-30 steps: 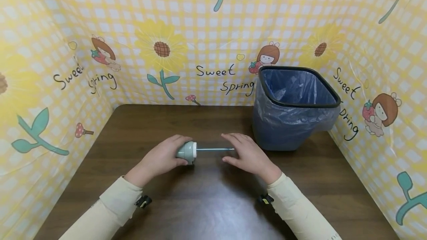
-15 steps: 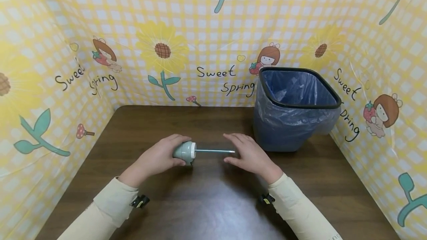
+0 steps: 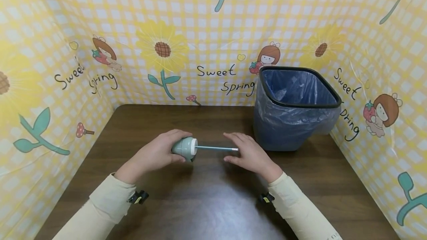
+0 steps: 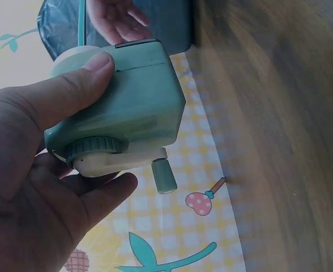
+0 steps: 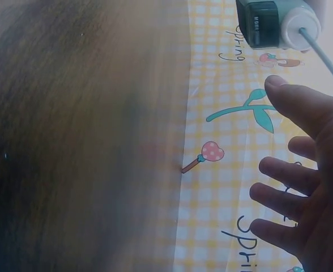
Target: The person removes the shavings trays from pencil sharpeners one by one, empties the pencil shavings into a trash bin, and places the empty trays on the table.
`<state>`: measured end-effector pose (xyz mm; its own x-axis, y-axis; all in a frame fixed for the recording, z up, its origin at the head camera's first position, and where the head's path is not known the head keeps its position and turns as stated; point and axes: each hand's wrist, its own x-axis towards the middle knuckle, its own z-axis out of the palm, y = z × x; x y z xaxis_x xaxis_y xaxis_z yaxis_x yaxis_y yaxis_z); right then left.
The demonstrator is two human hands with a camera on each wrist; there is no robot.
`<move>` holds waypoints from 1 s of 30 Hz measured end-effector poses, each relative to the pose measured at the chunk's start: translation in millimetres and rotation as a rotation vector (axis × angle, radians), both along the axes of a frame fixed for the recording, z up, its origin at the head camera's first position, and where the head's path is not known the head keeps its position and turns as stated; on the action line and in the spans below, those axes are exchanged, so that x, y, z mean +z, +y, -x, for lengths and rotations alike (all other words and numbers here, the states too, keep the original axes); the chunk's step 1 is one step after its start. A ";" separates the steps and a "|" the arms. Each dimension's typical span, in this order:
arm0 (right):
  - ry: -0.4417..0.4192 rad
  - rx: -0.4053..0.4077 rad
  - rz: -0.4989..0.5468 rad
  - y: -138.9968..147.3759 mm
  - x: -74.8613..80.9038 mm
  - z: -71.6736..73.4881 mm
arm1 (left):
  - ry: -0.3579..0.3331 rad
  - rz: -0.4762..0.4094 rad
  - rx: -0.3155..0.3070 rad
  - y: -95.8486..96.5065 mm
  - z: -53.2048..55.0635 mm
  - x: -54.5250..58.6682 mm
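Observation:
My left hand [image 3: 156,153] grips a green crank pencil sharpener [image 4: 144,96], with the thumb on one side and fingers around the other. Its crank handle [image 4: 165,175] hangs at the end away from the pencil. A teal pencil [image 3: 215,148] sticks straight out of the sharpener's white front, pointing right. The pencil's far tip reaches between the thumb and fingers of my right hand [image 3: 250,153]. That hand is spread, and its fingers do not close around the pencil. Both hands are held above the brown table [image 3: 213,203].
A blue trash bin [image 3: 278,132] with a black rim and a clear plastic liner stands at the back right, just beyond my right hand. Yellow checked cloth [image 3: 207,29] with printed flowers walls in the table at the back and both sides.
My left hand has shifted slightly left and up with the sharpener, and its wrist has turned a little. The pencil moves with it. My right hand stays nearly in place.

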<state>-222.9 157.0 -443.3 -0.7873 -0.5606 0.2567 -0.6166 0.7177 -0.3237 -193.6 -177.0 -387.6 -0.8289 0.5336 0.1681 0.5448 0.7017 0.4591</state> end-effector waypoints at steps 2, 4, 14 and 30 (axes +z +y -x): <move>-0.014 -0.003 0.025 -0.1 0.1 -1.2 | -0.002 -0.011 -0.005 0.7 0.3 1.7; -0.030 0.003 0.061 -0.6 -0.2 -1.8 | -0.009 -0.022 -0.006 2.0 1.0 3.2; -0.125 0.023 0.218 -7.2 -4.2 -0.9 | -0.013 -0.042 -0.013 9.9 4.0 10.1; -0.227 0.022 0.374 -22.0 -10.5 -3.2 | -0.016 -0.051 -0.016 18.8 3.5 17.9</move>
<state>-219.7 135.0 -453.8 -0.8363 -0.4787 0.2672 -0.5134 0.5128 -0.6881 -197.1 -158.2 -369.7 -0.8231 0.5381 0.1817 0.5480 0.6685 0.5028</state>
